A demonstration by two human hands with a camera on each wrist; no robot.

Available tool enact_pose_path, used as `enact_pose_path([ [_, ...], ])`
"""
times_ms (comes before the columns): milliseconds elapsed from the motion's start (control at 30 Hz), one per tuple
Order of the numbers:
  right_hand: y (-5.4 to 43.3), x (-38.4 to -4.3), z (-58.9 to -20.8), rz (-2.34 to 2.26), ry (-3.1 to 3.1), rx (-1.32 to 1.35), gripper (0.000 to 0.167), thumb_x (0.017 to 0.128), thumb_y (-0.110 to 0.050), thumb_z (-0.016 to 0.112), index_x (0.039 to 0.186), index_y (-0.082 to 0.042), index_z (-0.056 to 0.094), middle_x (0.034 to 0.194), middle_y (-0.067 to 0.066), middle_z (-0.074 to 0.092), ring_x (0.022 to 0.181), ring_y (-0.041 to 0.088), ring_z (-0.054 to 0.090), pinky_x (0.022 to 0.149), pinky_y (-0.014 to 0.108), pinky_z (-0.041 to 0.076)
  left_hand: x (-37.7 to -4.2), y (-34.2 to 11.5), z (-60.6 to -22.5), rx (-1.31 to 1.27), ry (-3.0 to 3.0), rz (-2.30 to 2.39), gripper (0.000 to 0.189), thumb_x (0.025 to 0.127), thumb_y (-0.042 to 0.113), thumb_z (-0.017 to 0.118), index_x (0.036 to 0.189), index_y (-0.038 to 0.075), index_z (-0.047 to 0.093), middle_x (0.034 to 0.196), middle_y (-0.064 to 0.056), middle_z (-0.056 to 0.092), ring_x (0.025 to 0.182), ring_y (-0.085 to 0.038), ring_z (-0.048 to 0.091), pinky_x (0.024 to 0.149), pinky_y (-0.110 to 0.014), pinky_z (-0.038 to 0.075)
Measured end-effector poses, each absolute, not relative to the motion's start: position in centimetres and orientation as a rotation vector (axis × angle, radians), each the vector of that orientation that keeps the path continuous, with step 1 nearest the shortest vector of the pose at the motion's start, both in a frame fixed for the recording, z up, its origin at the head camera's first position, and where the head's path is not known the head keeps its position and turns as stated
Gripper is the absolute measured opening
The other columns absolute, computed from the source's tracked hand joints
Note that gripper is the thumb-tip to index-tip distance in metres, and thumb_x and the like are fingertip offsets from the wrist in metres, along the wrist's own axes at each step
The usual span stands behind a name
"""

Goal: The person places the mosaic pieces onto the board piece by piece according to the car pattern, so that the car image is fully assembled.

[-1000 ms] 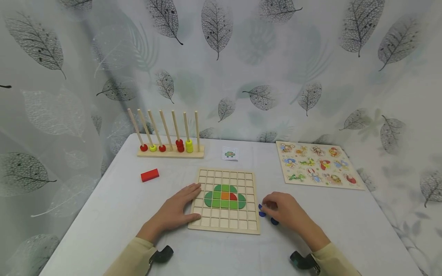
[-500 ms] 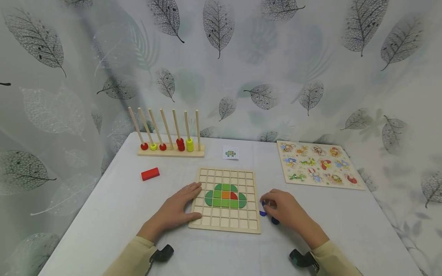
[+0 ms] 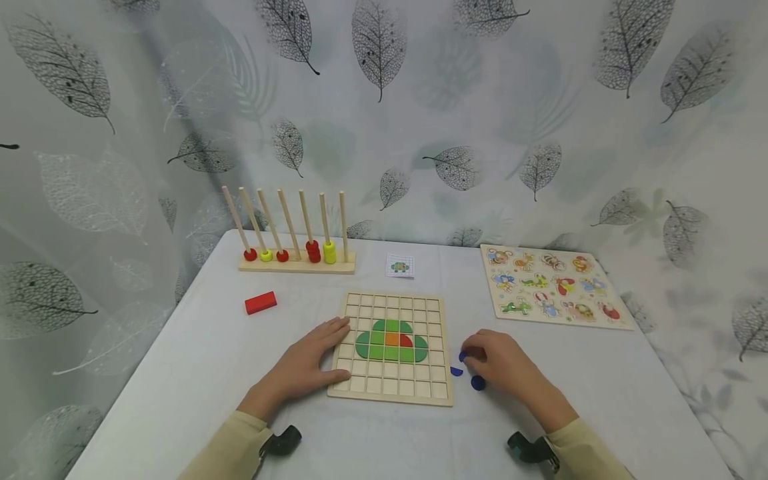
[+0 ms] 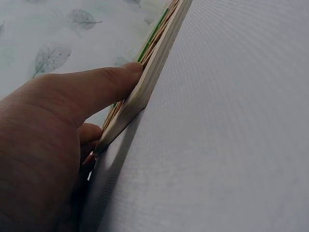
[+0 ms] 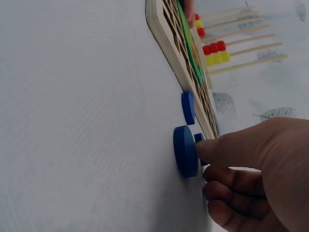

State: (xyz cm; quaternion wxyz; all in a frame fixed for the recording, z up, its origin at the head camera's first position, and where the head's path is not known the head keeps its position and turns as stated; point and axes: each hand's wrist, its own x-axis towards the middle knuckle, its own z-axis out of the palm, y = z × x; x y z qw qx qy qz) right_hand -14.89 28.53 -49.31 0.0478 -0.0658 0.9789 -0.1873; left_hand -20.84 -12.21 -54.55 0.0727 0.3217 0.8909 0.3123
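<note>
A square wooden grid board [image 3: 384, 388] lies on the table, with green, orange and red flat tiles [image 3: 391, 341] set in its middle cells. My left hand [image 3: 305, 363] rests on the board's left edge, thumb and fingers spread; in the left wrist view the thumb [image 4: 108, 89] presses on the rim. Right of the board, my right hand [image 3: 501, 363] pinches a small blue piece [image 3: 463, 356] between thumb and fingers. A blue piece with one curved edge [image 3: 457, 371] lies beside the board's right edge. Close to the right hand lies a round blue disc [image 3: 477, 383].
At the back left stands a wooden peg rack [image 3: 297, 267] with red and yellow beads. A red block [image 3: 261, 303] lies before it. Behind the board is a small picture card [image 3: 400, 267]. An insect puzzle board [image 3: 555, 320] lies at the back right.
My right hand has shifted slightly right, away from the board, with the small blue piece in its fingers. More of the round disc shows now. The left hand stays in place.
</note>
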Motion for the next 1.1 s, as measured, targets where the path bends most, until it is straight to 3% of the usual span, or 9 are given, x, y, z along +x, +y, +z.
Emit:
enact_pose_path([
  [367,28.5,-14.7,-49.5,-0.576,3.001,-0.228,0.017,0.09,-0.008,0.088,0.106,-0.013,0.084,0.097,-0.008,0.072,0.086,0.008,0.063,0.084,0.038,0.06,-20.8,-12.1,-54.5,0.966,2.671,0.945,0.091,0.093,0.056,0.079,0.166,0.013,0.046,0.176,0.005,0.032,0.163,-0.024,0.025,0.126,-0.057,0.033],
  [1100,25.3,-14.6,-47.0,-0.724,3.216,-0.526,0.016,0.089,-0.011,0.09,0.102,-0.018,0.083,0.095,-0.014,0.071,0.084,0.008,0.063,0.074,0.03,0.058,-20.9,-12.2,-54.7,0.99,2.675,0.936,0.092,0.094,0.056,0.079,0.167,0.011,0.045,0.177,0.003,0.031,0.163,-0.025,0.025,0.126,-0.057,0.033],
])
